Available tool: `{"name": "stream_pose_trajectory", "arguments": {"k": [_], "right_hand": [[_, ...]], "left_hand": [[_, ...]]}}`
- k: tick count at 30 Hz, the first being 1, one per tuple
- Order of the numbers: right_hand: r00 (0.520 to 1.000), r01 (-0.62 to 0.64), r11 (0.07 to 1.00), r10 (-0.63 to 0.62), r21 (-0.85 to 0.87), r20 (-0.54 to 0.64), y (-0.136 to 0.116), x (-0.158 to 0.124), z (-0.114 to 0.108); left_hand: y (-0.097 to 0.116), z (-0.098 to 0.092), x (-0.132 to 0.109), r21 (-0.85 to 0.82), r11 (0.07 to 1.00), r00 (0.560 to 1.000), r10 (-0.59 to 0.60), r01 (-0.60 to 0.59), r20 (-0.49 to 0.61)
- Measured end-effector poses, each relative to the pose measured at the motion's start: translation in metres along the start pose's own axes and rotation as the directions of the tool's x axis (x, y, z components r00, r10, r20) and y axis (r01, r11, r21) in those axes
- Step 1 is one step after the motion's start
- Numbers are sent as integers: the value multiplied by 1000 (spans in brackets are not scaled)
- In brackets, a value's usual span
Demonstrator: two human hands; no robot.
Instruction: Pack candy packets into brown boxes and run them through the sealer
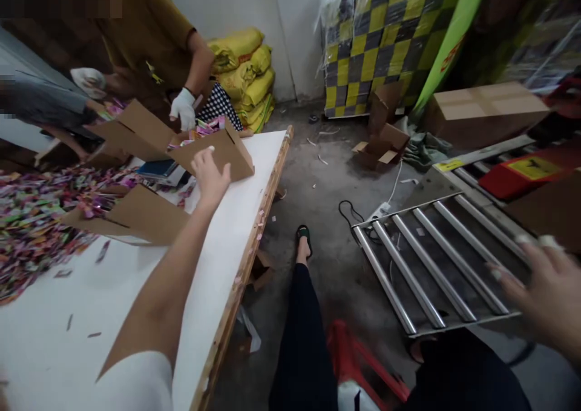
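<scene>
Left hand (pixel 209 175) on the open cardboard carton (pixel 227 152); right hand (pixel 547 293) far off over the roller conveyor (pixel 426 259).

A heap of bright small packets (pixel 31 217) covers the left of the white counter (pixel 136 290), with loose cardboard flaps (pixel 145 214) beside it. The bare left arm runs up the counter, and its hand lies with fingers stretched out against the carton's near wall, fingertips at the top edge, not closed around it as far as shows. The carton stands directly beyond that hand near the counter's far right edge, its long side running across the line of the arm. A co-worker's white-gloved hand (pixel 184 107) is at the carton's far side. The right hand is blurred, fingers spread wide and holding nothing, well apart from the carton across the floor gap, so the left is much the nearer.
</scene>
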State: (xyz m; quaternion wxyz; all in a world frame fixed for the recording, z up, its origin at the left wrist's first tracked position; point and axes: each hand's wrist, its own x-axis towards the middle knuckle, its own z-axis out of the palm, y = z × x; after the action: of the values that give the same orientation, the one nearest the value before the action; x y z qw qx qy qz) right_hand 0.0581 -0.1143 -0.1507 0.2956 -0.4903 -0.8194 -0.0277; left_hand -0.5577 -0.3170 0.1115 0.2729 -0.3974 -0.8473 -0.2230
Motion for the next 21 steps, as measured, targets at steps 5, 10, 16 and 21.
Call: {"name": "stream_pose_trajectory", "arguments": {"k": [5,10,16,21], "right_hand": [[981,54,972,-94,231,168,-46,-39,22],[960,-1,926,-105,379,261,-53,-56,20],[910,-176,863,-41,473,412,-102,-61,17],[833,-287,686,-166,668,528,-196,-53,34]], "left_hand": [[-13,19,63,90,995,995,25,-33,95],[-33,38,102,176,982,978,-95,62,187],[-71,20,91,232,969,967,19,-80,253],[-97,-31,41,94,977,969,171,-189,177]]}}
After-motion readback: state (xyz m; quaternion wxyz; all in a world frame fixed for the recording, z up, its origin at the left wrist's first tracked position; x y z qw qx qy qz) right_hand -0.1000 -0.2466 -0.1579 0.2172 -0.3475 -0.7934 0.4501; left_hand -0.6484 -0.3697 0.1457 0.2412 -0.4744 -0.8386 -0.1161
